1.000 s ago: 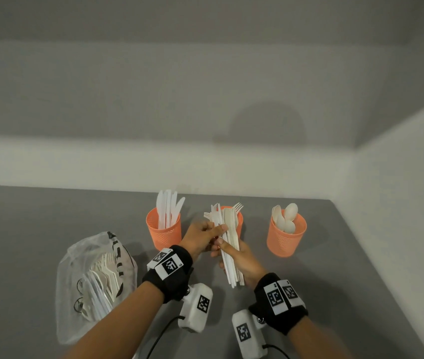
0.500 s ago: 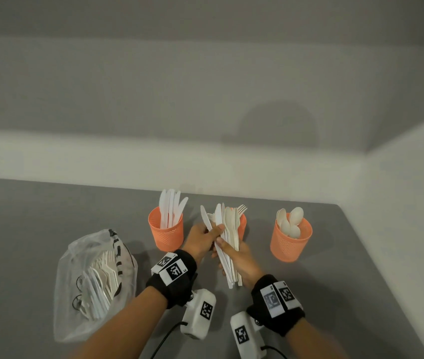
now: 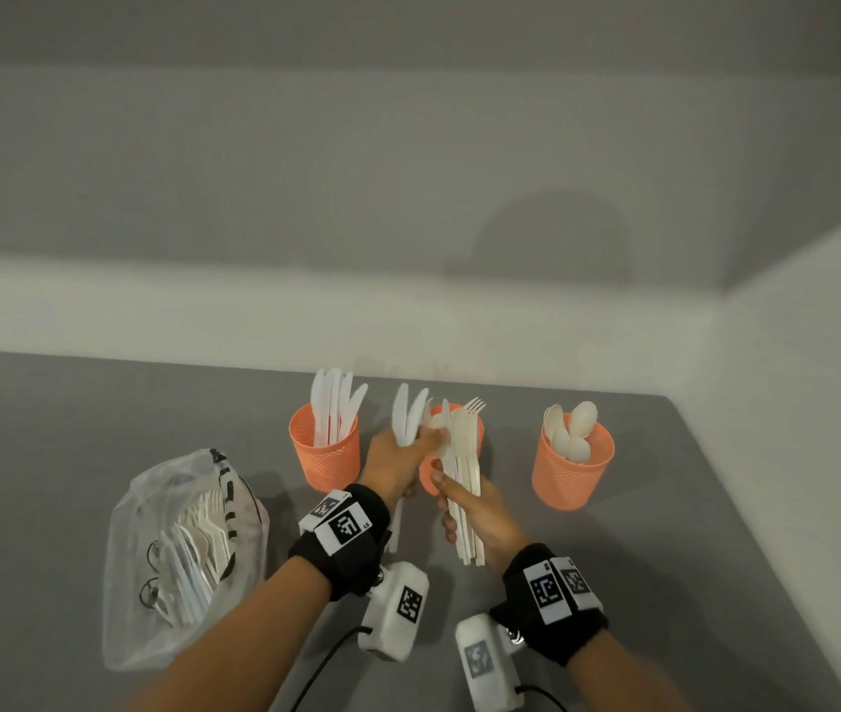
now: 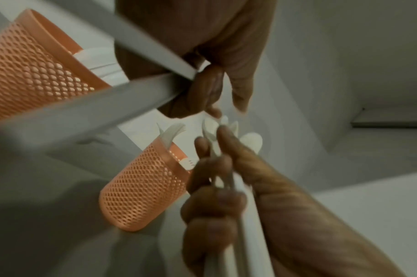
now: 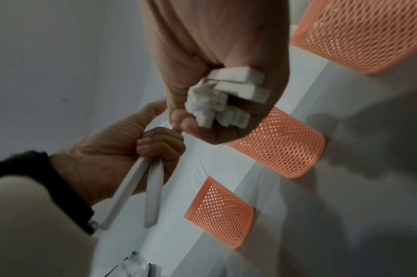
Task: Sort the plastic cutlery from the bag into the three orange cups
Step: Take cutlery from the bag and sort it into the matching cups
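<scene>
From the head view, on the grey counter (image 3: 99, 403), three orange cups stand in a row: the left cup (image 3: 324, 454) holds knives, the middle cup (image 3: 474, 429) forks, the right cup (image 3: 573, 470) spoons. Near the left cup lies the clear bag (image 3: 171, 557), with white cutlery inside. In front of the middle cup, the left hand (image 3: 397, 462) pinches two knives (image 3: 408, 416), blades up — its grip curled round their handles. Just beside it, the right hand (image 3: 480, 516) clasps a bundle of cutlery (image 3: 462, 485), held roughly upright and partly hiding the middle cup.

Left wrist view: the left hand's fingers (image 4: 202, 90) close on two blurred white handles (image 4: 141, 93) that cross the frame; the right hand (image 4: 216, 206) wraps the bundle (image 4: 245, 215) beside a mesh cup (image 4: 143, 193).

Right wrist view: the right hand (image 5: 216, 78) is a closed fist round the bundle's handle ends (image 5: 226, 97); the left hand (image 5: 131, 148) grasps the two knife handles (image 5: 141, 183). Three mesh cups lie along the right side — which tool sits in each cannot be told here.
</scene>
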